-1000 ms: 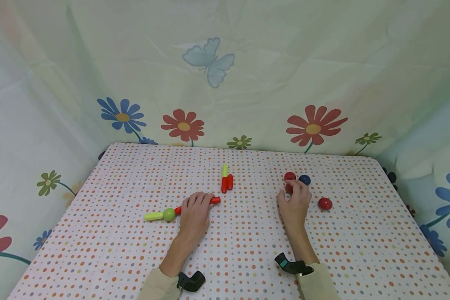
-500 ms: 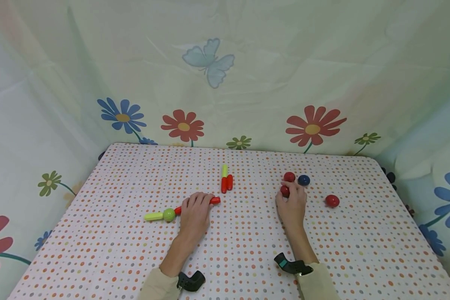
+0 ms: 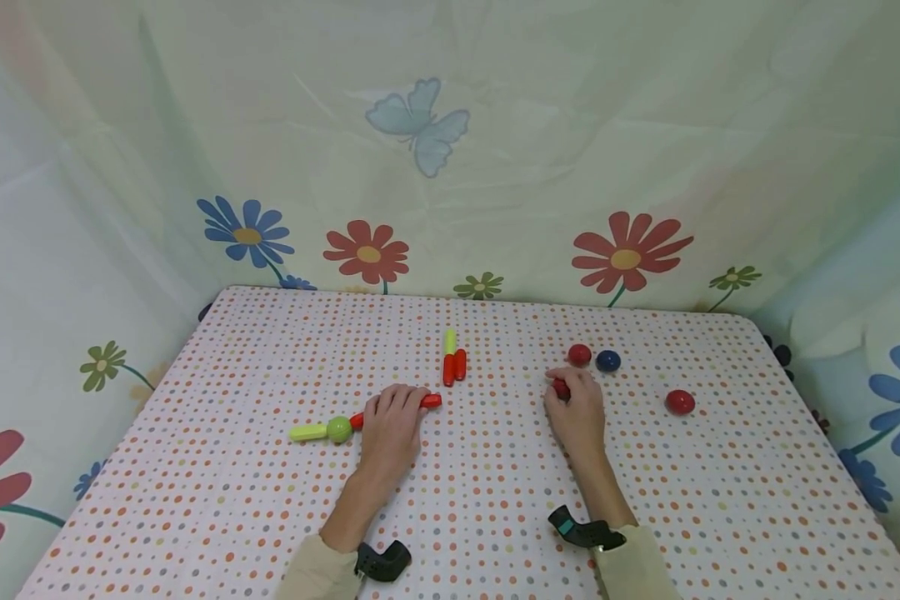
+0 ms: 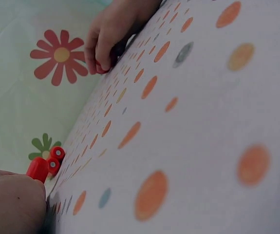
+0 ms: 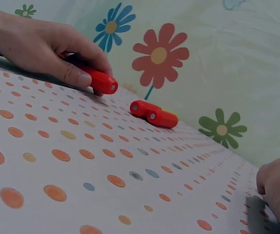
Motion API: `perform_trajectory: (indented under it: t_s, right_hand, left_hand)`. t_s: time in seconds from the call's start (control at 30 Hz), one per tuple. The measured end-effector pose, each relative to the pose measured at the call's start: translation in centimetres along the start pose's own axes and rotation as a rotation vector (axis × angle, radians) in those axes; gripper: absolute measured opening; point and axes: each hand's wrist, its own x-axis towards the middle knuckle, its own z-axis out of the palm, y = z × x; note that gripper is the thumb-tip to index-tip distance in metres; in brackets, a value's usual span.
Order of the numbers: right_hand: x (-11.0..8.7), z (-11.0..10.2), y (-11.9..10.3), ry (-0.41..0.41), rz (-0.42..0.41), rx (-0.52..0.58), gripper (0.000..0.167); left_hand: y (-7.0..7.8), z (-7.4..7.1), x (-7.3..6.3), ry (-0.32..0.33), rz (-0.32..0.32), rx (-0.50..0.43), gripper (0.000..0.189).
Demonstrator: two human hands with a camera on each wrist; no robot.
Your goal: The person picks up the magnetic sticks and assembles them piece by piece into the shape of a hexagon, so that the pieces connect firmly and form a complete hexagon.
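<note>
In the head view my left hand [image 3: 392, 425] grips a red magnetic stick [image 3: 431, 401]. To its left, in line with it, lie a green ball [image 3: 339, 430] and a yellow-green stick [image 3: 308, 433], apparently joined. The right wrist view shows the thumb and fingers around the red stick [image 5: 105, 83], its metal-dotted end sticking out. My right hand [image 3: 581, 417] pinches a red ball [image 3: 562, 389], partly hidden by the fingers. Beyond that hand sit another red ball [image 3: 580, 355] and a blue ball [image 3: 608, 361]. A third red ball [image 3: 680, 402] lies off to the right.
Two red sticks [image 3: 461, 365] lie side by side between the hands, farther back, with a yellow-green stick [image 3: 451, 342] at the far end of one. A dotted cloth [image 3: 487, 500] covers the table. A flowered curtain [image 3: 525, 167] hangs behind it.
My right hand has drawn the pinched red ball to the left, away from the other balls. The loose red ball has rolled farther right. The left hand has stayed put.
</note>
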Motion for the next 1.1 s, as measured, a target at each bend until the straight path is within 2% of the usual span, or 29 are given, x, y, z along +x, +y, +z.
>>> perform_trajectory:
  t_s: [0.2,0.43,0.6,0.93,1.1]
  right_hand:
    - [-0.05,0.01,0.23,-0.026,0.004,-0.008,0.024]
    - [-0.15,0.10,0.56,-0.008,-0.029,-0.012,0.023]
    - [-0.43,0.19,0.54,-0.039,-0.056,-0.008,0.023]
    - [-0.25,0.12,0.04,-0.046,-0.085,0.003,0.024]
    - [-0.15,0.10,-0.03,-0.070,-0.104,0.019,0.023]
  left_hand:
    - [0.04,0.21,-0.05,-0.019,-0.003,0.004,0.029]
    - [0.25,0.19,0.04,-0.029,0.001,0.014,0.029]
    - [0.17,0.11,-0.18,-0.039,-0.007,0.022,0.029]
    - [0.02,-0.04,-0.14,-0.010,-0.001,0.005,0.029]
    - [0.00,-0.03,-0.04,-0.023,-0.005,0.015,0.028]
